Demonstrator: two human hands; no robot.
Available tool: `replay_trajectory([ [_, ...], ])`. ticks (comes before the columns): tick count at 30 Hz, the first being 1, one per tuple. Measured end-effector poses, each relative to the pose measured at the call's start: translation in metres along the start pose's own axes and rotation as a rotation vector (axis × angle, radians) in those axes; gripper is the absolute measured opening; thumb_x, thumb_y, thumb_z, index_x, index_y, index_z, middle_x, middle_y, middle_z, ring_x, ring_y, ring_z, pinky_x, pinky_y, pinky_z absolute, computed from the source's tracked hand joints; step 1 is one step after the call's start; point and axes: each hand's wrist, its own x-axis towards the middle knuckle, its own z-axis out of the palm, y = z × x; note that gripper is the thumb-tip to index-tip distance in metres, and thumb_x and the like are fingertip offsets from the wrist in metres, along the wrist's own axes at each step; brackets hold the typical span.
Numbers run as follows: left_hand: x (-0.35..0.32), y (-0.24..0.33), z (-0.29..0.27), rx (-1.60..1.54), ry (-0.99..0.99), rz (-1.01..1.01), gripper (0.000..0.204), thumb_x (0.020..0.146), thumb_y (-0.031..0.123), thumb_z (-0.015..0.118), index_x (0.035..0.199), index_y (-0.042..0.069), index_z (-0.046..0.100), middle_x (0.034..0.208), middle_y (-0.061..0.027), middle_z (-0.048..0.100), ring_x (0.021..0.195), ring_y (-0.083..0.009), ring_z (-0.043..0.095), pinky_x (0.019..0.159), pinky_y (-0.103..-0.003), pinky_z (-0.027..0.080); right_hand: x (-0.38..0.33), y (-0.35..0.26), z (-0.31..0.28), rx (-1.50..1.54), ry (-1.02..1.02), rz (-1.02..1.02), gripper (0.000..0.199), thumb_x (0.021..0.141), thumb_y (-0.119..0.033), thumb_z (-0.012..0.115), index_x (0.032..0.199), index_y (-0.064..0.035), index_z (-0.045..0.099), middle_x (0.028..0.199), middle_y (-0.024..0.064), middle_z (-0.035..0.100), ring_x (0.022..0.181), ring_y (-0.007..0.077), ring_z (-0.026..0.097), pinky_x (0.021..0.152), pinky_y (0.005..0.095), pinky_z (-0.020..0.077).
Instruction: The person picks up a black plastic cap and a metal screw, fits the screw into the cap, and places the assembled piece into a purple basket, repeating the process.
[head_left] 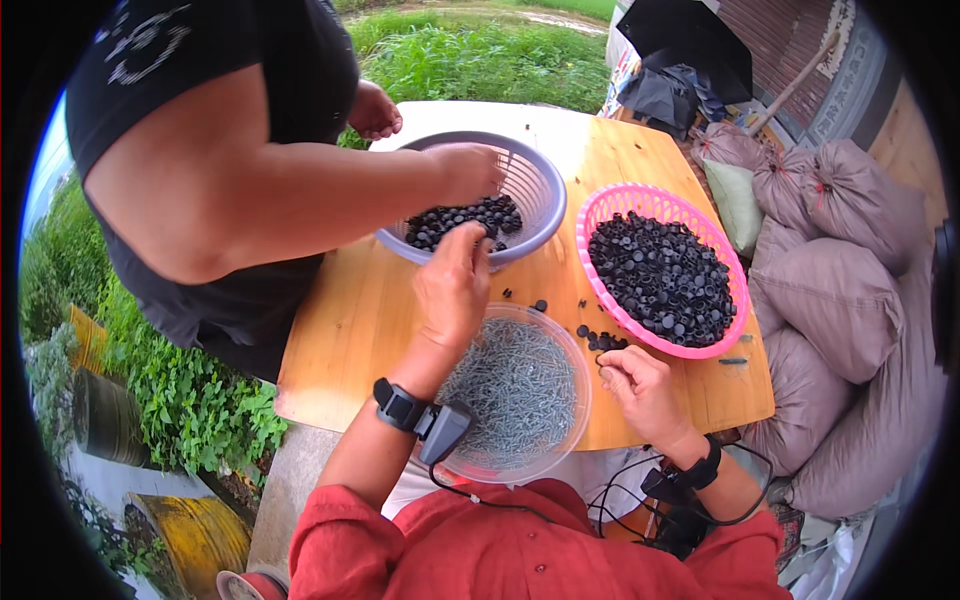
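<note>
My left hand (452, 290) reaches to the near rim of a grey-purple basket (552, 205), its fingers pinched together; what is between them, if anything, I cannot make out. Small black round plastic caps (468, 222) lie inside that basket. Closed in a pinch, my right hand (645, 392) is beside a few loose black caps (600, 341) on the table; its fingertips hide what they may hold. Between my forearms stands a clear plastic tub (584, 405) full of grey screws (512, 390). A pink basket (690, 350) heaped with black plastic parts (660, 280) sits beyond my right hand.
A co-worker's hand (468, 172) reaches into the grey-purple basket from the left. The wooden table (330, 370) has rounded corners. Stuffed sacks (825, 300) pile up along its right side. Cables (620, 490) hang from the bands on my wrists.
</note>
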Motion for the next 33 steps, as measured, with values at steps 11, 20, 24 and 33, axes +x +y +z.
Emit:
replay_trajectory([
  [11, -0.006, 0.017, -0.022, -0.126, -0.181, -0.244, 0.013, 0.077, 0.005, 0.064, 0.089, 0.002, 0.065, 0.077, -0.0035, 0.062, 0.062, -0.0126, 0.054, 0.055, -0.024, 0.041, 0.027, -0.003, 0.011, -0.314, -0.03, -0.299, 0.028, 0.075, 0.005, 0.047, 0.102, 0.001, 0.053, 0.099, 0.0187, 0.053, 0.094, 0.0331, 0.054, 0.079, 0.0401, 0.0451],
  [20, -0.058, 0.005, -0.076, -0.378, -0.519, -0.562, 0.01, 0.081, 0.006, 0.063, 0.089, 0.001, 0.066, 0.061, 0.0051, 0.055, 0.05, -0.0006, 0.043, 0.045, -0.017, 0.034, 0.097, 0.043, 0.064, -0.526, -0.186, -0.189, 0.024, 0.072, -0.006, 0.06, 0.095, -0.0017, 0.061, 0.098, 0.022, 0.056, 0.093, 0.0368, 0.055, 0.079, 0.0386, 0.0465],
  [24, -0.073, 0.0, -0.088, -0.386, -0.562, -0.601, 0.012, 0.081, 0.006, 0.063, 0.091, 0.002, 0.066, 0.061, 0.0048, 0.056, 0.05, -0.0002, 0.043, 0.045, -0.017, 0.033, 0.108, 0.046, 0.064, -0.498, -0.231, -0.102, 0.02, 0.068, -0.008, 0.064, 0.086, 0.0009, 0.062, 0.085, 0.0209, 0.057, 0.081, 0.0364, 0.057, 0.07, 0.0413, 0.0465],
  [33, -0.061, 0.0, -0.076, -0.247, -0.52, -0.42, 0.016, 0.078, 0.004, 0.062, 0.094, 0.001, 0.065, 0.073, -0.0065, 0.062, 0.059, -0.0126, 0.053, 0.054, -0.025, 0.043, 0.071, 0.004, 0.045, -0.191, -0.002, -0.138, 0.015, 0.07, 0.004, 0.06, 0.084, 0.0016, 0.058, 0.084, 0.0176, 0.056, 0.075, 0.035, 0.058, 0.067, 0.0392, 0.0474],
])
